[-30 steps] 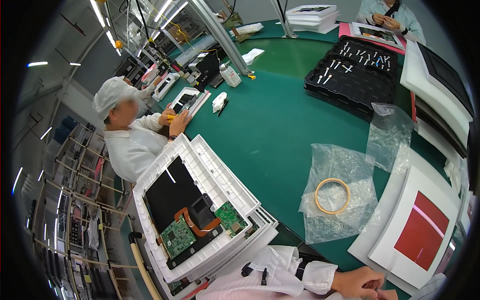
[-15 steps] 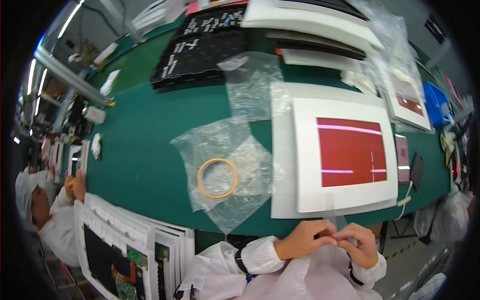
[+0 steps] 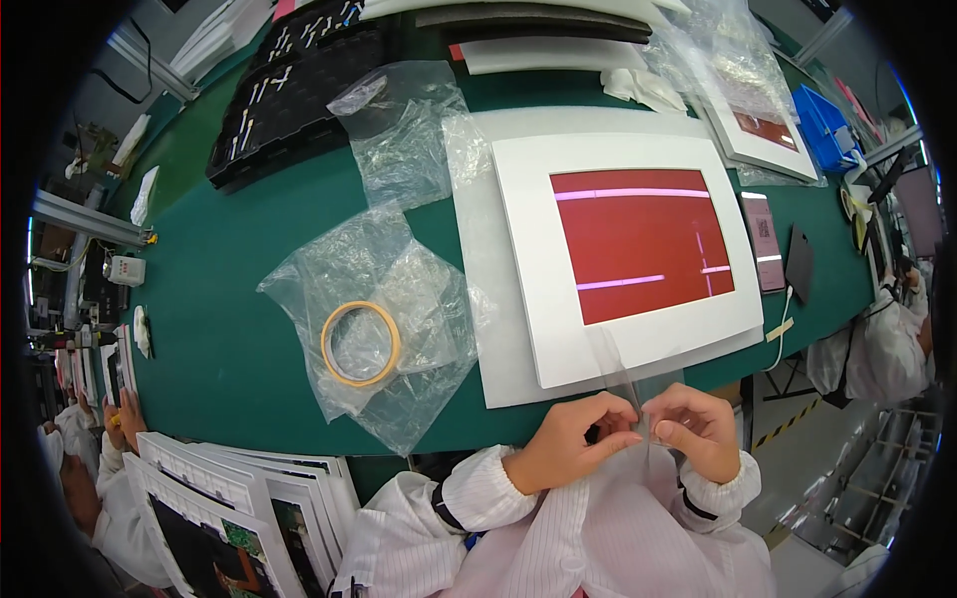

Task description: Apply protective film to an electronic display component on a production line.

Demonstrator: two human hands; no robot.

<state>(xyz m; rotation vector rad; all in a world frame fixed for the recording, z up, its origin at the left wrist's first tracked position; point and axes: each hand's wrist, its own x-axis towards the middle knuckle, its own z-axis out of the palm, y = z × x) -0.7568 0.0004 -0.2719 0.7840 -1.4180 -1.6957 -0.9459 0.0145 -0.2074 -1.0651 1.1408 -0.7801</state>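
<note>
Film point(image 3: 638, 384), a thin clear strip, hangs off the near edge of the white panel point(image 3: 628, 249) with its red face, and both hands meet on it just below that edge, over the rim of the green table point(image 3: 239, 299). Left hand point(image 3: 570, 444) is curled, thumb and forefinger closed narrowly on what looks like the strip's lower end; right hand point(image 3: 695, 431) pinches beside it, fingertips nearly touching the left's. The strip is so clear that its exact outline is hard to make out here. To peel well, I judge the grip should stay close to the edge of the strip, both pinches pulling evenly and low along the panel face so the film does not tear or snap back onto the red surface. Keeping the sleeves off the panel would spare it smudges. Left of the panel lie crumpled clear bags point(image 3: 389, 319) with a tape roll point(image 3: 361, 343) on one; black trays point(image 3: 289, 90) sit at the far side.
</note>
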